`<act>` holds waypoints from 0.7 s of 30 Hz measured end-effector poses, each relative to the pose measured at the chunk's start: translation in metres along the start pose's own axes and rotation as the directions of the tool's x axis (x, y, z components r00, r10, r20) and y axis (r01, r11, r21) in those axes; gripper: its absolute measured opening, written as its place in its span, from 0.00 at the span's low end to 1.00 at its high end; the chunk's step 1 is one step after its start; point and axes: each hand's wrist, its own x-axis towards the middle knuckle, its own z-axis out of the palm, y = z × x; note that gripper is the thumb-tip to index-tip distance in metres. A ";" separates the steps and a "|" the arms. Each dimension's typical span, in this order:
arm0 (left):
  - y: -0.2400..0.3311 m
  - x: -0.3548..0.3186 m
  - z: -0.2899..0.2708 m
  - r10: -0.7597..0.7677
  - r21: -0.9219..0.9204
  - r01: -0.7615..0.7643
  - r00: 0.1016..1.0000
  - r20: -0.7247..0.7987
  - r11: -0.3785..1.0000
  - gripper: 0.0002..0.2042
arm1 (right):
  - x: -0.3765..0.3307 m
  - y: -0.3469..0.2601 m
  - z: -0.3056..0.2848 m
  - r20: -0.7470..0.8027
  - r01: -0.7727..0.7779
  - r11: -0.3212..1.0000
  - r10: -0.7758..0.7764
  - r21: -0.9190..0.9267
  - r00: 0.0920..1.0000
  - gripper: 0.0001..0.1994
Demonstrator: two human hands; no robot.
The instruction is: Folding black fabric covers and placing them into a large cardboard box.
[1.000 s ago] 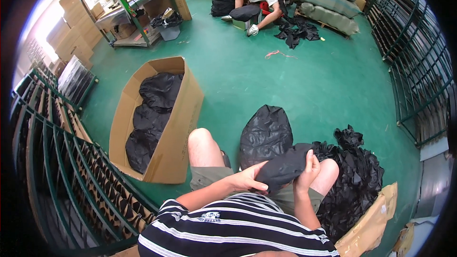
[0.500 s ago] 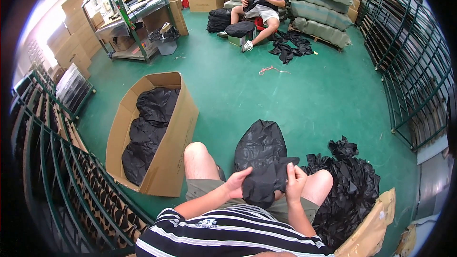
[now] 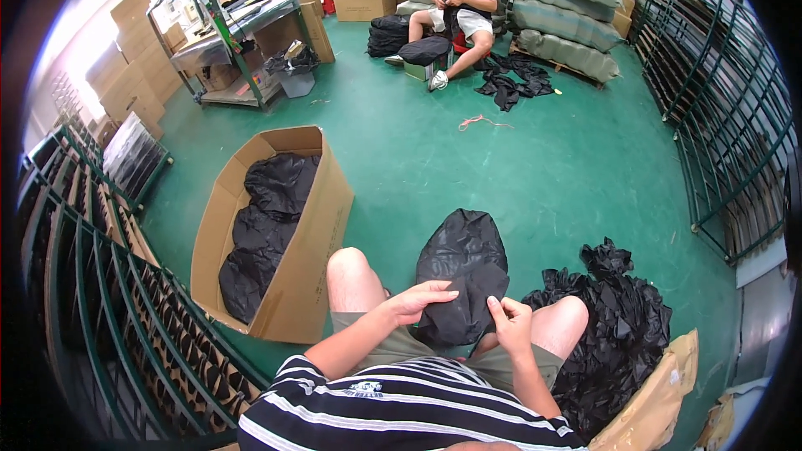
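Observation:
Between my knees I have a thin black fabric cover [image 3: 458, 311], rounded and slightly puffed, lying over the near end of a black bundle [image 3: 462, 242] on the floor. My left hand [image 3: 422, 301] pinches the cover's left side, thumb and fingers pressed together. On the opposite side, my right hand [image 3: 511, 321] grips the edge between thumb and forefinger. Beside my right knee spreads a crumpled heap of black fabric [image 3: 614, 334]. The underside of the cover is hidden.
An open cardboard carton [image 3: 313, 284] with black bundles inside stands at my left. Green racks line the left [image 3: 125, 301] and right [image 3: 727, 134]. Far ahead, a seated person [image 3: 464, 0] handles black cloth near stacked wrapped bales [image 3: 564, 17]. A brown paper sack [image 3: 656, 397] lies near right.
My right hand has come down and left, and the flap it held up now lies lower. My left hand has shifted up and inward over the cover. The far person's hands have moved together.

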 end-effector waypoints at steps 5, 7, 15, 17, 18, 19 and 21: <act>0.012 -0.015 0.004 0.088 -0.154 -0.076 0.993 0.075 0.985 0.21 | -0.005 0.001 -0.002 0.007 -0.010 1.000 0.010 0.001 1.000 0.20; 0.015 -0.013 0.015 0.099 -0.026 -0.098 0.995 0.031 0.995 0.22 | -0.004 -0.002 -0.003 0.034 0.009 0.999 -0.008 -0.041 0.999 0.20; 0.012 -0.019 0.041 0.140 0.389 -0.184 0.981 0.137 0.903 0.11 | 0.018 0.000 -0.048 -0.220 -0.035 0.993 0.059 0.112 0.974 0.06; 0.003 -0.015 0.049 0.154 0.507 -0.232 0.969 0.191 0.830 0.09 | 0.026 0.009 -0.062 -0.144 0.056 0.991 -0.038 0.124 0.989 0.04; 0.003 -0.013 0.055 0.077 0.549 -0.190 0.972 0.221 0.814 0.10 | 0.028 0.005 -0.063 -0.099 0.078 0.990 -0.066 0.119 0.993 0.04; 0.005 -0.012 0.059 0.025 0.579 -0.159 0.972 0.232 0.800 0.10 | 0.029 0.003 -0.061 0.024 0.018 0.998 -0.019 0.066 1.000 0.07; 0.003 -0.009 0.064 0.003 0.616 -0.157 0.970 0.245 0.772 0.10 | 0.033 -0.006 -0.049 0.285 0.180 0.981 -0.192 0.071 0.939 0.21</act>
